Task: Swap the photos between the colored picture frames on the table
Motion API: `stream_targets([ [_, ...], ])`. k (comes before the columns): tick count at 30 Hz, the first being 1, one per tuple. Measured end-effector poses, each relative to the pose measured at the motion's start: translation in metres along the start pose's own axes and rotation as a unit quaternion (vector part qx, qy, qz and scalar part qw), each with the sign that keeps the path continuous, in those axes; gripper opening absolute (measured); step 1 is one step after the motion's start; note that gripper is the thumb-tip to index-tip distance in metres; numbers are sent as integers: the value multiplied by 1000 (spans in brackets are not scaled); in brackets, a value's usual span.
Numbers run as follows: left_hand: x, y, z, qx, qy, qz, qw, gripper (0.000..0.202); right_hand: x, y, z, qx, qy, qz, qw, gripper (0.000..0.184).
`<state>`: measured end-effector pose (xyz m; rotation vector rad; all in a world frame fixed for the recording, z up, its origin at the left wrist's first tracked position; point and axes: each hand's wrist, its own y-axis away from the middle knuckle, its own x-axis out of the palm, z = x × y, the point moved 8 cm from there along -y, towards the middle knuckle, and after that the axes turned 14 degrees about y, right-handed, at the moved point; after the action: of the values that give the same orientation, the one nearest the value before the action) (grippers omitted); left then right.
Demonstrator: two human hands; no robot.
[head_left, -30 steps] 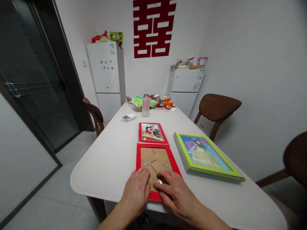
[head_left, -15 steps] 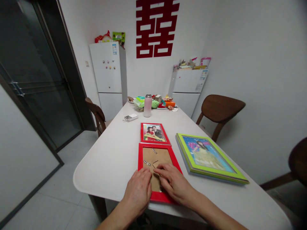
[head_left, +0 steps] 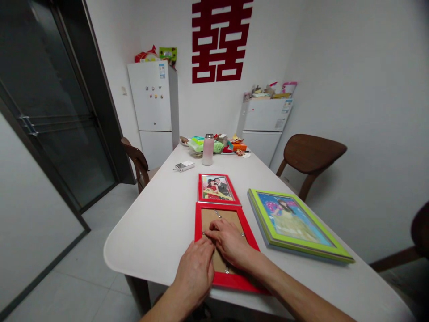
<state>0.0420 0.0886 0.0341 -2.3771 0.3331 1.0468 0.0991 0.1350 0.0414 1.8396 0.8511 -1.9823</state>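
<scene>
A red picture frame (head_left: 241, 281) lies face down at the table's near edge. Its brown backing board (head_left: 209, 218) shows, with small metal clips around the rim. My left hand (head_left: 196, 268) is closed over the frame's left side, fingers bent and pressed together. Reaching across the board, my right hand (head_left: 229, 241) has its bent fingertips on the left metal clip (head_left: 203, 233), which they partly cover. Other clips show at the top (head_left: 218, 214), the right (head_left: 242, 234) and the bottom (head_left: 227, 268). Directly beyond lies a second red frame (head_left: 236, 192), its couple photo face up.
To the right lies a stack of green-edged frames (head_left: 268, 228) with a portrait on top. A pink bottle (head_left: 208, 151), a small silver-white device (head_left: 184, 166) and a pile of packets (head_left: 219, 146) stand farther back on the white table (head_left: 150, 232). Wooden chairs (head_left: 310, 154) flank it.
My right hand has shifted up and left across the backing board, onto the left clip. The right-hand clip has come into view. My left hand stays at the frame's left side.
</scene>
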Motion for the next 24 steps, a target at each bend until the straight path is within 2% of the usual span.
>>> stream_targets([
  [3,0,0,0,3,-13,-6,1000,38,2,-3,-10,22,-19,-2,1000,27],
  [8,-1,0,-2,-2,-29,3,1000,36,11,-17,-61,187,-14,-18,982,24],
  [14,2,0,-1,-4,-37,13,999,35,25,-33,-95,295,9,-8,955,20],
  [19,2,-1,1,-18,-42,32,998,33,23,-36,-99,319,1,-24,947,20],
  [22,3,0,-7,-36,-42,55,997,28,14,-31,-94,305,-21,-46,951,23],
  [24,5,0,-15,-33,-47,70,996,35,5,-24,-89,282,-39,-67,956,25],
])
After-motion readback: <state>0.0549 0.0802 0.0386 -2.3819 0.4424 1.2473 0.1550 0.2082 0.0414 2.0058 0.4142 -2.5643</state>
